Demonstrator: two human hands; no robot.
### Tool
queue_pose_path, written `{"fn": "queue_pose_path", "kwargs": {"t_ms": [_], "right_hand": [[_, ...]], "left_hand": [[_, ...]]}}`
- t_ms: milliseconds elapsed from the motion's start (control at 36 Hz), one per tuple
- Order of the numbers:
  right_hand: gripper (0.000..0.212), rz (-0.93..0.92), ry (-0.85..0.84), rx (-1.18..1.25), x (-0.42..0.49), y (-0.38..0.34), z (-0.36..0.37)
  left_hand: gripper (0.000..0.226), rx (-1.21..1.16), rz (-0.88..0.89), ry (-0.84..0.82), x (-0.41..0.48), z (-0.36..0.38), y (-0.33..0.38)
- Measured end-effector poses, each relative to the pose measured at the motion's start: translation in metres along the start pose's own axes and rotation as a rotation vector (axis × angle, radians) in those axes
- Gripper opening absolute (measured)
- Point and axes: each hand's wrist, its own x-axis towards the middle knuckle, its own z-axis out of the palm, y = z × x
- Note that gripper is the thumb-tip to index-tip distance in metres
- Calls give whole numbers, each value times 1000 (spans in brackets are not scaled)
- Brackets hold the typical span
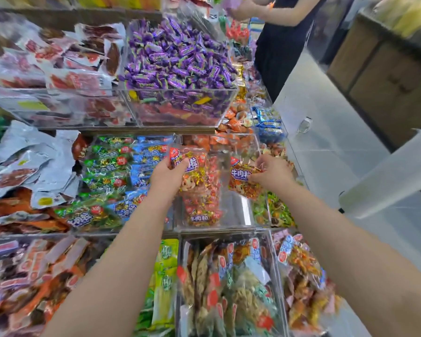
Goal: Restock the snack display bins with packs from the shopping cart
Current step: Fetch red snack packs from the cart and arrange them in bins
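A: Holding two packs at once, are we? Our left hand [169, 172] has its fingers curled round the top of one orange snack pack [195, 171], directly over the clear bin [238, 210].

B: Yes. Our right hand [274, 172] pinches the second orange pack [244, 182] by its edge, thumb and fingers pressed on the wrapper, over the right side of that bin.

A: The bin looks only part full. A few matching packs [201, 215] lie toward its front left.

B: So we judge both are about to go in. What worries us?

A: The right pinch is thin. If the slick wrapper slips, that pack could drop to the right of the bin, among the green sweets [277, 212].

B: And the left one hangs close to the bin's left wall. If we let go carelessly, it lands with the green and blue packs [112, 171] left of the bin — the wrong compartment.

A: The shopping cart is out of view, so we can't tell how many packs remain to carry.
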Motion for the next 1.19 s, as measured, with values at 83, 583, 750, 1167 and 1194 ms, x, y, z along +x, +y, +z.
{"fn": "queue_pose_path", "kwargs": {"t_ms": [83, 583, 750, 1167, 1194], "right_hand": [[40, 23, -49, -113, 10, -6, 15], [29, -73, -162, -737, 93, -22, 75], [32, -30, -224, -836, 116, -17, 93], [71, -2, -278, -922, 124, 0, 129], [76, -27, -268, -899, 121, 3, 130]], "left_hand": [[64, -9, 30, -46, 13, -1, 3], [51, 0, 106, -45, 69, 10, -14], [67, 111, 120, -24, 72, 18, -23], [47, 169, 84, 34, 82, 23, -25], [40, 164, 86, 28, 82, 22, -26]]}}
